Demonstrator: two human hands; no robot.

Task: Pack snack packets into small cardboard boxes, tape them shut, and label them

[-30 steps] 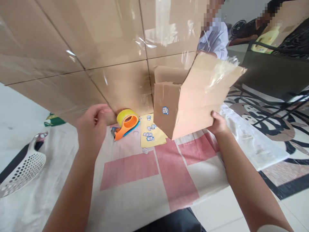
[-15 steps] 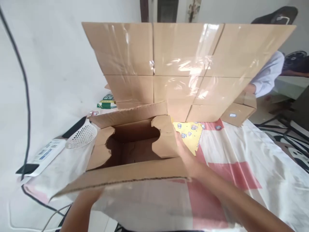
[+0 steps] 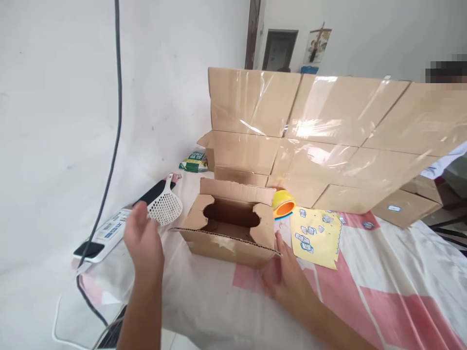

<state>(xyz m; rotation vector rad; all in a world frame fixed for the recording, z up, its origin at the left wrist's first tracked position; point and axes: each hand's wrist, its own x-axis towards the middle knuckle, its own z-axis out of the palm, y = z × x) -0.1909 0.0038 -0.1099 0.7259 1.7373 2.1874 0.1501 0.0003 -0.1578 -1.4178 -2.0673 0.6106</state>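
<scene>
An open cardboard box [image 3: 230, 240] stands on the white and pink cloth [image 3: 383, 272] with its top flaps partly folded in. My right hand [image 3: 286, 277] lies just right of its near corner, fingers touching or almost touching the side, holding nothing. To the left of the box my left hand [image 3: 143, 243] hovers open, fingers spread, clear of it. Behind the box's right end lies a yellow and orange tape dispenser [image 3: 282, 204]. A yellow sheet of small stickers [image 3: 317, 237] lies to the right.
A wall of taped cardboard boxes [image 3: 328, 131] rises behind. A white perforated scoop [image 3: 164, 208], a white power strip [image 3: 105, 236] and a hanging black cable [image 3: 109, 146] are at left. One small labelled box [image 3: 397, 209] sits at right, beside another person's sleeve [image 3: 440, 165].
The box was held up close in both hands; now it stands on the cloth farther away. My left hand has let go and moved left. The view has shifted up and left.
</scene>
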